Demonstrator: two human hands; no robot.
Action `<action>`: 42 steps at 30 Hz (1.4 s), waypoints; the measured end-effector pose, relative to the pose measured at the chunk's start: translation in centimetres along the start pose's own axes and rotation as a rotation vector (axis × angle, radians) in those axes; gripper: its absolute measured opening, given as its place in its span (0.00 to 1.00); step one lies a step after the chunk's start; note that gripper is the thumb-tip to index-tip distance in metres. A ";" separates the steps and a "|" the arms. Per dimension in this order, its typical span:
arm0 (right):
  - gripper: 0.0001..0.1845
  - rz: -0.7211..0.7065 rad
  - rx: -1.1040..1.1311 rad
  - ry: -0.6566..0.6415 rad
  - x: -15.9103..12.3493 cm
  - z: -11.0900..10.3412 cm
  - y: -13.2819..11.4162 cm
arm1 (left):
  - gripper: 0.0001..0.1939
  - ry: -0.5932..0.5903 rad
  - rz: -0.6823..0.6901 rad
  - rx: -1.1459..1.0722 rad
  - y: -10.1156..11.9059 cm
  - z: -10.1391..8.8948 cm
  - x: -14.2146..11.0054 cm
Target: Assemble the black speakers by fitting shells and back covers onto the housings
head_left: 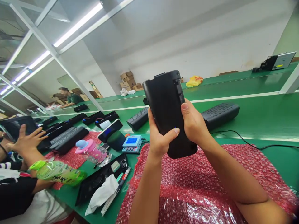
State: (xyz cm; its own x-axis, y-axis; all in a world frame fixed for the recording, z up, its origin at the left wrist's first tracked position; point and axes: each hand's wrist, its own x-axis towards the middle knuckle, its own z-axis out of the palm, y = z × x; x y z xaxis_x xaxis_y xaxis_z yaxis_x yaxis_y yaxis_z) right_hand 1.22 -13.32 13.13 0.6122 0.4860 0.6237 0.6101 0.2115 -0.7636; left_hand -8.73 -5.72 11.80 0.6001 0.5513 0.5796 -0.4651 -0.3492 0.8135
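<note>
A black speaker with a smooth plastic casing is raised upright in front of me, above the bench. My left hand grips its lower left side, the thumb lying across the face beside a tiny blue light. On the opposite edge my right hand is closed around the side, thumb near a row of ports or recesses. The fingers behind the casing are hidden. Red bubble wrap covers the bench under the speaker. Behind my right hand lies another black speaker with a patterned grille.
Left of me are a blue-screened meter, a propped phone, a pink-lidded bottle, a green bottle and a black panel with tissue. A co-worker's hand is at far left. A cable runs right.
</note>
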 end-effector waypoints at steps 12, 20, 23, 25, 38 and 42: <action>0.38 0.012 -0.005 0.008 0.0 -0.1 0.0 | 0.57 0.005 -0.021 0.010 0.0 0.1 0.1; 0.38 0.009 -0.006 0.001 0.0 0.0 0.0 | 0.57 0.000 -0.020 -0.005 -0.2 -0.1 0.1; 0.38 0.006 -0.005 0.003 0.0 0.0 0.0 | 0.57 0.009 -0.019 -0.029 -0.2 -0.1 0.1; 0.38 0.003 0.002 0.006 0.0 0.0 0.0 | 0.57 0.011 -0.026 -0.021 -0.2 -0.1 0.1; 0.37 -0.014 0.005 0.014 -0.2 0.3 0.2 | 0.57 -0.003 -0.025 -0.061 -0.3 -0.6 0.0; 0.33 -0.058 0.207 0.011 0.5 0.5 1.2 | 0.45 -0.122 -0.022 -0.197 -0.6 -2.7 0.8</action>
State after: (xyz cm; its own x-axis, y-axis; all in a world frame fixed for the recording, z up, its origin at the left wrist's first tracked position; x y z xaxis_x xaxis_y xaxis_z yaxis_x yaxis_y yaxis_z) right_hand 1.95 -12.38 12.46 0.5852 0.4584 0.6689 0.5293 0.4090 -0.7433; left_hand -9.77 -3.02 11.67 0.6800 0.4576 0.5729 -0.5617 -0.1771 0.8081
